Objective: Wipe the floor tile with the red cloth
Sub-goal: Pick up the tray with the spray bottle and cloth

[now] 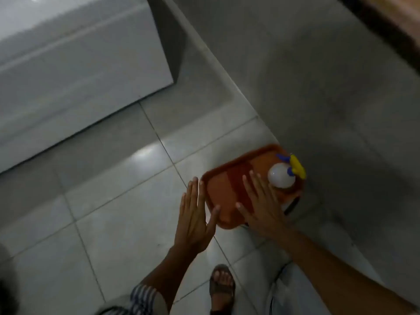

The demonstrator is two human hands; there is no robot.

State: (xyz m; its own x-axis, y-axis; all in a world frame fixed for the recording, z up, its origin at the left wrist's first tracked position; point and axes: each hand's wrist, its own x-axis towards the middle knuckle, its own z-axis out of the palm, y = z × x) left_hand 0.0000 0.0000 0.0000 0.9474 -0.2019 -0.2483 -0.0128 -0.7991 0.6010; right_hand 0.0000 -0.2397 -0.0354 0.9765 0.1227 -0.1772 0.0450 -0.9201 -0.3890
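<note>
Left hand [193, 220] flat, fingers together, thumb at orange tray [223, 194] rim, right hand [263, 206] spread over glossy tray, white rounded spray bottle [281, 177] right of centre, pale glossy floor tiles [127, 201]

A home interior: pale floor tile [118, 201], grey wall [318, 76], sandalled foot [222, 286].

Pale grey floor tile [127, 226], glossy
</note>
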